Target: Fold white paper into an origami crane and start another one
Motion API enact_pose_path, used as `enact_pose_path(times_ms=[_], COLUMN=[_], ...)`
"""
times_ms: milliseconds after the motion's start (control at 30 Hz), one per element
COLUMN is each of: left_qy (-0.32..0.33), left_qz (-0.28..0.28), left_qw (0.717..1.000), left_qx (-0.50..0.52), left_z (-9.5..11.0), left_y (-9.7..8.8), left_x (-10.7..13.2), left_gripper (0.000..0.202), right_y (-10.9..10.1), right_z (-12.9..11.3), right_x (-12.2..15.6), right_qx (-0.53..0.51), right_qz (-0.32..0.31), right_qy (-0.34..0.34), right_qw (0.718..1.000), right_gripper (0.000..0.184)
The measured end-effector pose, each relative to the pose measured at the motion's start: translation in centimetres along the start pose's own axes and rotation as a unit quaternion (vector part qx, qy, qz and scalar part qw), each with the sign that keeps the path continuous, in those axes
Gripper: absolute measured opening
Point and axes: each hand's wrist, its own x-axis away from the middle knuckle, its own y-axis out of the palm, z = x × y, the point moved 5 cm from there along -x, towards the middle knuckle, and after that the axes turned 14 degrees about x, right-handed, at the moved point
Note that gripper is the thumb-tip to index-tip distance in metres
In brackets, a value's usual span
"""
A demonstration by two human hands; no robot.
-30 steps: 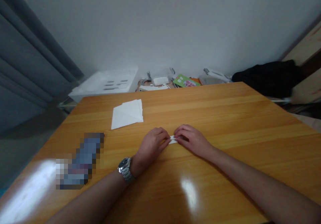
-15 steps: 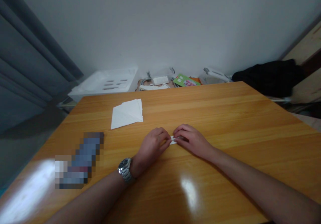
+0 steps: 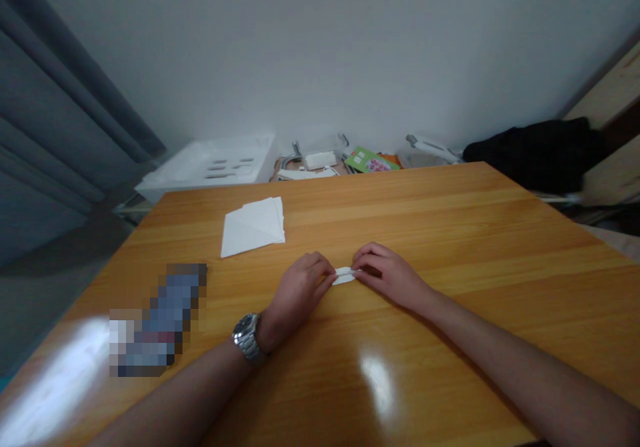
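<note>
1. Table (image 3: pixel 425 220): my wooden work surface and the landmark here; its flat top presumably gives both hands firm backing.
2. Tray (image 3: pixel 240 143): white, beyond the table's far edge towards its left corner, probably stored off the work surface.
3. Dark object (image 3: pixel 160 320): on the table's left side; masked by blocks, so I cannot tell what it is.
4. Paper sheets (image 3: pixel 255 227): white and overlapping, on the table's far left part, apparently set aside within reach.
5. Left hand (image 3: pixel 303 283): over the table's middle, pinching the left end of the paper strip (image 3: pixel 344 275).
6. Right hand (image 3: pixel 387 273): likewise mid-table, pinching the right end, seemingly to keep it straight.
7. Watch (image 3: pixel 247 332): worn on my left wrist, above the table's near half.
8. Paper strip: small, white, mid-table, spanning my two pinches, probably for even control.
</note>
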Motion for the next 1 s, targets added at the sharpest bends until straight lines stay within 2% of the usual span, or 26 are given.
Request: enact_pose_path(times_ms=[467,1000], left_qy=[-0.006,0.024], left_qz=[-0.002,0.004], left_qw=[1.000,1.000], left_qx=[-0.002,-0.008], left_z=[-0.24,-0.07], left_y=[0.07,0.02], left_x=[-0.08,0.09], left_gripper=[0.012,0.015], right_y=[0.31,-0.06], right_z=[0.28,0.22], right_x=[-0.14,-0.16], right_qx=[0.019,0.009], right_qz=[-0.012,-0.003], right_qy=[-0.002,0.009], right_qw=[1.000,1.000], right_gripper=[0.009,0.009])
